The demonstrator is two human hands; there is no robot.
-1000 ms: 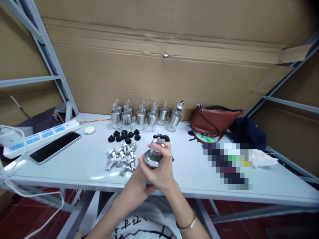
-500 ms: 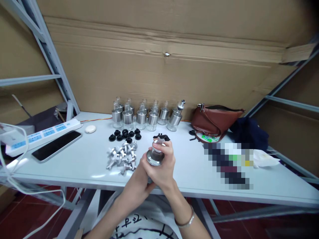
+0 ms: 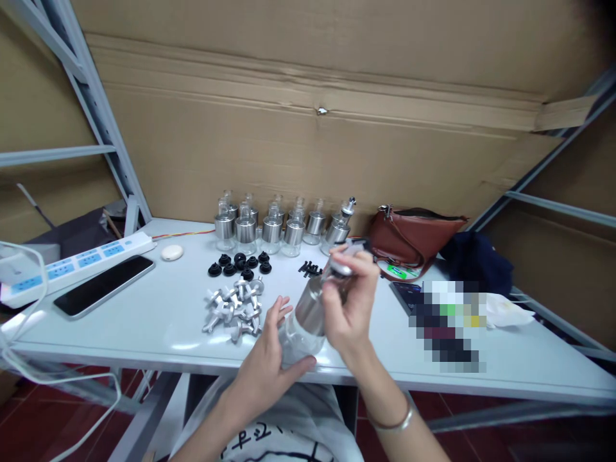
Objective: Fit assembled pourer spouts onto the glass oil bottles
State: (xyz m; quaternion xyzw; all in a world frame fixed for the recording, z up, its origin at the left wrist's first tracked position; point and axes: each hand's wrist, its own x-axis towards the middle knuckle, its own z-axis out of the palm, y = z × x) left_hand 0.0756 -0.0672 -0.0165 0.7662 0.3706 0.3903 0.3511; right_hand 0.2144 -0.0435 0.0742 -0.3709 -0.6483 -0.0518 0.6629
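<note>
Where both hands meet: glass bottle (image 3: 307, 317), clear body with a silver metal collar, tilted with its top away to the right, over the near edge of the worktop (image 3: 144, 321).
Left hand (image 3: 267, 359): cups the bottle's base from below; fingers (image 3: 279, 309) curled up along the glass, thumb against the near side.
Right hand (image 3: 349, 305): fingers closed around the bottle's neck and metal top (image 3: 341, 266); a bracelet (image 3: 392, 420) on the wrist.
Silver fittings (image 3: 233, 311): a loose heap just left of the hands, lying on the worktop.
Black stoppers (image 3: 238, 263): a cluster behind the heap.
Small black parts (image 3: 309, 267): a few, between the stoppers and the right hand.
Row of bottles (image 3: 279, 228): upright along the far edge, with metal collars; the rightmost one has a spout fitted.
Brown bag (image 3: 414, 234): far edge, right of the row, with a dark cloth (image 3: 476, 263) beside it.
Phone (image 3: 103, 285): face up, left side.
Power strip (image 3: 77, 263): behind the phone, at the far left corner.
White oval item (image 3: 172, 252): just right of the power strip.
</note>
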